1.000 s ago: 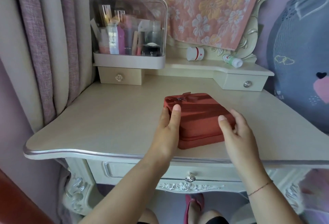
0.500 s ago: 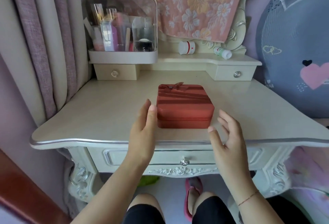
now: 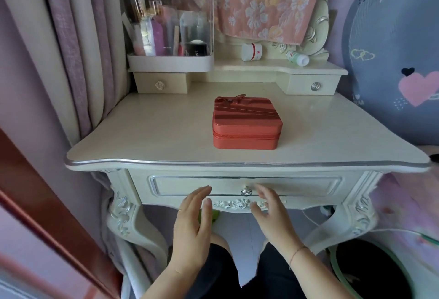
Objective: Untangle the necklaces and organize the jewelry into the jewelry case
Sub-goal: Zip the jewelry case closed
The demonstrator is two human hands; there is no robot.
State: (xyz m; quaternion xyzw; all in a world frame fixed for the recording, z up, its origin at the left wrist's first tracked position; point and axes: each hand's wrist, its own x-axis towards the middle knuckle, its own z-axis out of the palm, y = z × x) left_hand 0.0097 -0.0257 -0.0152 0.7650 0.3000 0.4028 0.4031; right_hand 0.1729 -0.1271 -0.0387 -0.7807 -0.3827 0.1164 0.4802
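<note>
A red zippered jewelry case [image 3: 247,123] with a small bow on its lid lies shut in the middle of the cream dressing table [image 3: 152,137]. No necklaces or other jewelry show. My left hand [image 3: 193,225] and my right hand [image 3: 273,215] hover below the tabletop, in front of the front drawer, fingers straight and holding nothing. The right fingertips are close to the drawer knob [image 3: 246,191]; the right hand is slightly blurred.
A clear cosmetics organizer [image 3: 169,35] full of bottles stands at the back left on a raised shelf. A white jar [image 3: 252,51] and a tipped bottle [image 3: 298,57] lie on that shelf. Curtains hang at the left; a large plush cushion [image 3: 392,61] fills the right.
Both hands let go of the case's sides and dropped back from the tabletop to the drawer front. The case now sits squared on the table, and the view has pulled back.
</note>
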